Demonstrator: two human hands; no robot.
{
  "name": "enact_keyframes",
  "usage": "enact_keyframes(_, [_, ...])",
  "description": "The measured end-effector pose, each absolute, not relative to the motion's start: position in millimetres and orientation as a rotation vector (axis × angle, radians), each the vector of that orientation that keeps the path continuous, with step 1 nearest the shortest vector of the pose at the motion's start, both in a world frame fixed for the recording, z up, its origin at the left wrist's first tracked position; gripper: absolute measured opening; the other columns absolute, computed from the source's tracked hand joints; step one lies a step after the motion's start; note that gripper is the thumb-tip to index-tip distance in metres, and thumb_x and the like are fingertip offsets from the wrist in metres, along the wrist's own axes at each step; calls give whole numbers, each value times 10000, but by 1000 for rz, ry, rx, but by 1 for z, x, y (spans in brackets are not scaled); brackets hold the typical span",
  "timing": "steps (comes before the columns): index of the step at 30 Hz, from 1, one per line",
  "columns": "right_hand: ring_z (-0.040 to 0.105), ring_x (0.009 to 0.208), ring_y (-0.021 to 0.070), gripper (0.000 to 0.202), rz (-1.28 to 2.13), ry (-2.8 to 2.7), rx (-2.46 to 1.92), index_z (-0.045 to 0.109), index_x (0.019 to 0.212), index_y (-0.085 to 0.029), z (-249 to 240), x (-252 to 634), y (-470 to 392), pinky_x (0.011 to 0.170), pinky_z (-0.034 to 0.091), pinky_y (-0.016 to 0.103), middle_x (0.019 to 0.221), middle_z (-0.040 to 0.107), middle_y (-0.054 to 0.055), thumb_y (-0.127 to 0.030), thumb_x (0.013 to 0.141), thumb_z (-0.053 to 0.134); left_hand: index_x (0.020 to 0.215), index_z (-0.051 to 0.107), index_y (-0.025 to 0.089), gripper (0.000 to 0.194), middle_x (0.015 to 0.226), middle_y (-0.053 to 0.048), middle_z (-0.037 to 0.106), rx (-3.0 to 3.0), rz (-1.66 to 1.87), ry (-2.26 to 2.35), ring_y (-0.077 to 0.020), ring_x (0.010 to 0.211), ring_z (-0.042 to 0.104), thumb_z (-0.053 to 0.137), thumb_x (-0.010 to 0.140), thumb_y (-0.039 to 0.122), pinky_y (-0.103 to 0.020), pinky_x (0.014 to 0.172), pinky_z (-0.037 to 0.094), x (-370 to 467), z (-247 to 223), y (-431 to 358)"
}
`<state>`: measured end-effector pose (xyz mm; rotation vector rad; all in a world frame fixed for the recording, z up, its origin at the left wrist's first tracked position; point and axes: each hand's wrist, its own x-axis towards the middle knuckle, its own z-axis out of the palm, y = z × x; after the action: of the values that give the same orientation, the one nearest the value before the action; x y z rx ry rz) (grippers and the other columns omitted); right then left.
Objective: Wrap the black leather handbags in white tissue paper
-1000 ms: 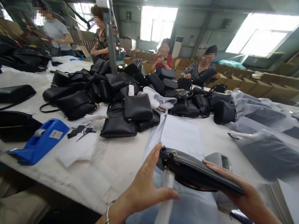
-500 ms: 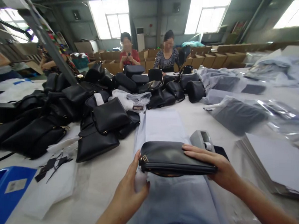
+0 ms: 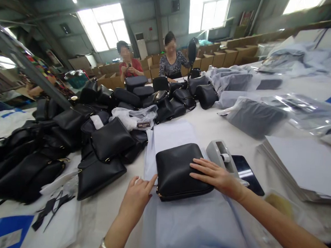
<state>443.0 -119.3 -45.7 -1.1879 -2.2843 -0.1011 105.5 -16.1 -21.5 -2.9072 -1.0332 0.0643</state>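
Observation:
A black handbag [image 3: 179, 173] lies flat on pale tissue-like sheets [image 3: 194, 218] in front of me, its zipped edge towards me. My right hand [image 3: 215, 176] rests on top of it, fingers stretched out flat. At the bag's left edge is my left hand [image 3: 138, 194], its index finger extended to the edge and the other fingers loosely bent. A small pale spot shows by those bent fingers, too small to name. Beyond the bag, a white sheet [image 3: 174, 133] sticks out.
Black bags [image 3: 101, 176] are heaped at left and across the back. A grey tape dispenser [image 3: 222, 156] and a dark flat device [image 3: 247, 174] sit to the right, before stacked white boards [image 3: 307, 164]. Wrapped bags [image 3: 257, 117] lie behind. Two people [image 3: 173, 61] sit across the table.
The bag has gone from tilted up between both hands to lying flat on the sheets. My left hand has slipped off its end; my right hand stays on top. The view has turned slightly.

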Motion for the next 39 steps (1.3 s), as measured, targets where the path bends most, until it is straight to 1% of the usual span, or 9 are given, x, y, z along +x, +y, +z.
enact_keyframes(8, [309,1447,196,611,-121,-2262,-1385,404,1481,-327,-68,431,-142,1157,378,419,1517,450,21,-11,958,393,1445,464,229,693,1047,-96,743,-2884,251,-1190,-304,980,676,684,803,87,-456,880,497,102,-21,-27])
enact_keyframes(13, [305,1450,196,619,-86,-2262,-1393,403,1482,-330,-71,430,-147,1154,377,415,1524,441,19,-19,947,437,1338,568,233,418,1284,-109,669,-2957,-208,-1218,-284,1135,644,571,922,187,-489,1015,467,112,-13,-31])
enact_keyframes(18, [286,1461,201,610,-87,-2288,-1450,398,1489,-304,-70,426,-151,1149,389,429,1536,427,35,-24,947,426,1468,421,270,559,1551,-99,411,-3149,-535,-1035,-310,1435,366,570,935,352,-524,1110,401,154,-31,-41])
enact_keyframes(20, [284,1463,208,651,-81,-2296,-1475,407,1485,-291,-63,425,-159,1146,397,435,1546,412,40,15,910,412,1488,391,281,613,1601,-99,315,-3164,-507,-1033,-347,1478,255,599,916,352,-594,1115,361,168,-45,-49])
enact_keyframes(23, [338,1444,224,685,-134,-2217,-1555,464,1453,-285,-52,431,-179,1167,360,485,1536,429,40,42,853,405,1507,358,287,625,1618,-106,266,-3109,-541,-1076,-368,1491,201,583,925,316,-630,1103,346,177,-62,-61])
enact_keyframes(26, [424,1397,238,536,-315,-1842,-1762,556,1380,-252,-52,452,-206,1174,357,484,1470,516,58,-53,890,470,1516,339,296,614,1613,-102,280,-3070,-573,-1056,-361,1491,207,553,941,297,-614,1098,362,176,-70,-65])
enact_keyframes(30, [426,1387,307,355,-563,-1391,-2129,632,1279,-165,-70,487,-243,1139,382,513,1435,540,132,-231,952,511,1511,357,283,583,1619,-100,263,-3040,-559,-1017,-366,1490,206,528,954,308,-621,1089,370,174,-73,-64])
enact_keyframes(34, [357,1415,378,391,-689,-1297,-2415,640,1246,-104,-90,499,-277,1121,334,602,1455,504,192,-342,975,489,1514,351,285,589,1617,-99,265,-3037,-575,-1010,-371,1490,202,529,955,341,-627,1083,372,175,-75,-63])
enact_keyframes(39, [332,1424,393,392,-660,-1297,-2610,655,1215,-132,-114,484,-312,1111,306,640,1489,471,171,-388,975,479,1517,346,263,586,1616,-108,264,-3040,-575,-994,-372,1493,192,516,963,353,-636,1088,357,176,-76,-64])
